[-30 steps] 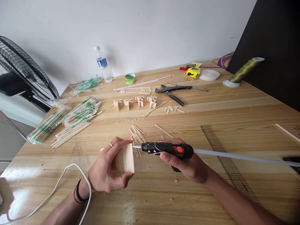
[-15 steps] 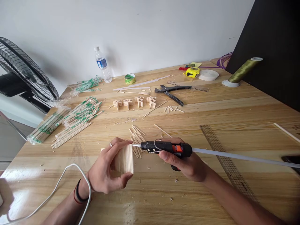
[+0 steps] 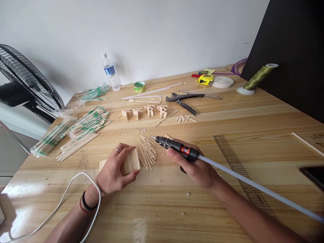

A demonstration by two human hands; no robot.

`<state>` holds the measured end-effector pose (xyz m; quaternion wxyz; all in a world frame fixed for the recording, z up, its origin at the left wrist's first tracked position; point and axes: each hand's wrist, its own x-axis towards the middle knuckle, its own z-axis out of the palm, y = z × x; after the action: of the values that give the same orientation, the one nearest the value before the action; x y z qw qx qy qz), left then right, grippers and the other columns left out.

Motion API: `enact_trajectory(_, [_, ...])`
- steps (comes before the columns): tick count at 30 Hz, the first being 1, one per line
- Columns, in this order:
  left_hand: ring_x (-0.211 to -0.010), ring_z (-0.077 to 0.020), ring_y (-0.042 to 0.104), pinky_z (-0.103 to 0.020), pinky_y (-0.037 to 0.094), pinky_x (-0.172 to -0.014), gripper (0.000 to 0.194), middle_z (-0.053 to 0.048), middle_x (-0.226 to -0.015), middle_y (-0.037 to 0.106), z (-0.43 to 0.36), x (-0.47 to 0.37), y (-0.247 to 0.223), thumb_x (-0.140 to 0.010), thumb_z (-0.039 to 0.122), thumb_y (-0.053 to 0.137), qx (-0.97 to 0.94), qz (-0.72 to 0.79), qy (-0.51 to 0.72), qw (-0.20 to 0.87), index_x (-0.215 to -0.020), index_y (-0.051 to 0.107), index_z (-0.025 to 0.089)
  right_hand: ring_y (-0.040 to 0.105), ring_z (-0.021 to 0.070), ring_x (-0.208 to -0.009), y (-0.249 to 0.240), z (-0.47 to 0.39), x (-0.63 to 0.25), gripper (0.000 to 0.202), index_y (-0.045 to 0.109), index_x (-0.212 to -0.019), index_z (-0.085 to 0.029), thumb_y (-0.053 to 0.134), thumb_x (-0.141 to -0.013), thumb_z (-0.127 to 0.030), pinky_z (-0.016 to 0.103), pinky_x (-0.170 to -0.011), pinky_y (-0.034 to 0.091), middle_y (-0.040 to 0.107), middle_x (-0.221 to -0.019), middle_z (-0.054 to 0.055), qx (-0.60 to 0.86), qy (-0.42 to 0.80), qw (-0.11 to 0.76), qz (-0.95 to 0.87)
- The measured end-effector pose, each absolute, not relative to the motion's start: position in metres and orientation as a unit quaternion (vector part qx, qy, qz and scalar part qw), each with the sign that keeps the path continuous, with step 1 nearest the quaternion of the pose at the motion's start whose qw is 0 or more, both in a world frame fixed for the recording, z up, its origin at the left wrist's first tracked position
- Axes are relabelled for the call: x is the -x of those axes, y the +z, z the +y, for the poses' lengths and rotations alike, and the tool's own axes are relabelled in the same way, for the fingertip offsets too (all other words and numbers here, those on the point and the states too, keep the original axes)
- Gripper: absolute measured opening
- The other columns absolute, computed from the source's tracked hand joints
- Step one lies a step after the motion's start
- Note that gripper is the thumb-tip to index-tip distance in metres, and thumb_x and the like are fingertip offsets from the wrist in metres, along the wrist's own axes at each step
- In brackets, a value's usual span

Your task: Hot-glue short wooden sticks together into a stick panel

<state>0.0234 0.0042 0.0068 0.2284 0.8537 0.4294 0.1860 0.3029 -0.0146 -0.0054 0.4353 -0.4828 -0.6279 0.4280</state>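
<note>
My left hand (image 3: 115, 170) grips a panel of wooden sticks (image 3: 131, 162) laid side by side, thumb at its lower edge and fingers along the top. Part of another stick panel (image 3: 102, 164) shows behind that hand. In my right hand (image 3: 196, 165) is a black and orange hot glue gun (image 3: 174, 147), its nozzle pointing up and left, apart from the panel. A long white glue stick (image 3: 243, 177) trails from the gun's back end. Between the hands, a little farther off, lies a loose pile of short sticks (image 3: 148, 152).
Small stick assemblies (image 3: 150, 110) stand in a row, with a black cutter (image 3: 183, 101) behind. Bagged sticks (image 3: 83, 125) lie at left, near a fan (image 3: 27, 81) and a bottle (image 3: 111, 72). A clear ruler (image 3: 235, 162) lies right; a white cable (image 3: 65, 192) crosses my left forearm.
The glue gun's nozzle has left the panel's upper edge and tilted upward. My left hand has lowered the panel slightly and shifted it left, still holding it.
</note>
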Motion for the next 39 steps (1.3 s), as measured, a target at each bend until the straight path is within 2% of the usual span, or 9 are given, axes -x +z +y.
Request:
enact_trajectory(6, [-0.111, -0.0309, 0.062, -0.048, 0.055, -0.096, 0.053, -0.012, -0.120, 0.061, 0.004, -0.024, 0.006, -0.083, 0.030, 0.073, -0.863, 0.428, 0.186, 0.194, -0.131, 0.053, 0.020, 0.052, 0.0158, -0.066, -0.015, -0.007, -0.302, 0.032, 0.047, -0.079, -0.024, 0.066, -0.097, -0.043, 0.029, -0.061, 0.040, 0.053, -0.076, -0.002, 0.521, 0.262, 0.394, -0.710])
enact_trajectory(10, [-0.109, -0.0324, 0.060, -0.052, 0.052, -0.096, 0.046, -0.012, -0.117, 0.061, 0.002, -0.023, 0.003, -0.081, 0.032, 0.074, -0.868, 0.436, 0.159, 0.177, -0.121, 0.054, 0.020, 0.063, 0.0225, -0.080, -0.031, 0.000, -0.308, 0.018, 0.051, -0.092, -0.023, 0.069, -0.088, -0.020, 0.033, -0.070, 0.048, 0.062, -0.096, 0.006, 0.538, 0.185, 0.348, -0.745])
enact_trajectory(14, [-0.109, -0.0336, 0.058, -0.056, 0.050, -0.097, 0.045, -0.012, -0.119, 0.061, -0.001, -0.023, -0.002, -0.083, 0.035, 0.075, -0.871, 0.448, 0.120, 0.162, -0.121, 0.055, 0.020, 0.066, 0.0280, -0.095, -0.042, 0.004, -0.313, 0.034, 0.053, -0.102, -0.022, 0.063, -0.077, -0.002, 0.038, -0.078, 0.053, 0.063, -0.108, 0.010, 0.552, 0.152, 0.338, -0.747])
enact_trajectory(19, [-0.108, -0.0339, 0.058, -0.057, 0.050, -0.095, 0.043, -0.012, -0.117, 0.061, -0.003, -0.026, -0.003, -0.084, 0.037, 0.073, -0.871, 0.456, 0.104, 0.150, -0.120, 0.055, 0.020, 0.064, 0.0318, -0.108, -0.043, 0.005, -0.315, 0.038, 0.054, -0.107, -0.023, 0.063, -0.077, -0.002, 0.046, -0.092, 0.055, 0.063, -0.111, 0.010, 0.553, 0.150, 0.342, -0.745])
enact_trajectory(24, [-0.108, -0.0345, 0.059, -0.059, 0.050, -0.096, 0.045, -0.012, -0.118, 0.061, -0.003, -0.026, -0.004, -0.085, 0.037, 0.074, -0.869, 0.462, 0.098, 0.147, -0.121, 0.054, 0.020, 0.059, 0.0363, -0.115, -0.034, 0.000, -0.314, 0.036, 0.056, -0.119, -0.021, 0.063, -0.085, -0.011, 0.057, -0.097, 0.054, 0.062, -0.117, 0.014, 0.548, 0.141, 0.325, -0.758])
enact_trajectory(29, [-0.109, -0.0348, 0.058, -0.059, 0.049, -0.096, 0.046, -0.013, -0.119, 0.060, -0.004, -0.027, -0.004, -0.086, 0.038, 0.073, -0.868, 0.465, 0.094, 0.148, -0.123, 0.052, 0.019, 0.056, 0.0343, -0.126, -0.016, -0.017, -0.295, 0.040, 0.055, -0.135, -0.021, 0.052, -0.096, -0.012, 0.063, -0.111, 0.045, 0.063, -0.132, 0.015, 0.468, 0.146, 0.331, -0.806])
enact_trajectory(31, [-0.109, -0.0348, 0.058, -0.059, 0.049, -0.096, 0.047, -0.013, -0.118, 0.060, -0.004, -0.028, -0.003, -0.086, 0.039, 0.073, -0.867, 0.467, 0.090, 0.149, -0.123, 0.053, 0.019, 0.053, 0.0331, -0.133, -0.013, -0.024, -0.286, 0.044, 0.049, -0.144, -0.020, 0.053, -0.100, -0.017, 0.059, -0.113, 0.045, 0.062, -0.140, 0.014, 0.409, 0.177, 0.305, -0.842])
enact_trajectory(34, [-0.108, -0.0343, 0.058, -0.059, 0.049, -0.096, 0.045, -0.012, -0.117, 0.060, -0.004, -0.029, -0.002, -0.086, 0.038, 0.072, -0.865, 0.472, 0.081, 0.148, -0.122, 0.054, 0.019, 0.050, 0.0314, -0.137, -0.016, -0.030, -0.277, 0.051, 0.042, -0.152, -0.015, 0.050, -0.102, -0.015, 0.058, -0.115, 0.044, 0.062, -0.144, 0.015, 0.348, 0.193, 0.266, -0.878])
enact_trajectory(39, [-0.107, -0.0344, 0.058, -0.058, 0.048, -0.097, 0.044, -0.012, -0.117, 0.060, -0.005, -0.030, -0.001, -0.086, 0.038, 0.072, -0.865, 0.474, 0.078, 0.146, -0.121, 0.054, 0.019, 0.053, 0.0319, -0.131, -0.022, -0.031, -0.273, 0.050, 0.043, -0.153, -0.013, 0.046, -0.103, -0.013, 0.061, -0.114, 0.043, 0.065, -0.138, 0.017, 0.355, 0.177, 0.236, -0.887])
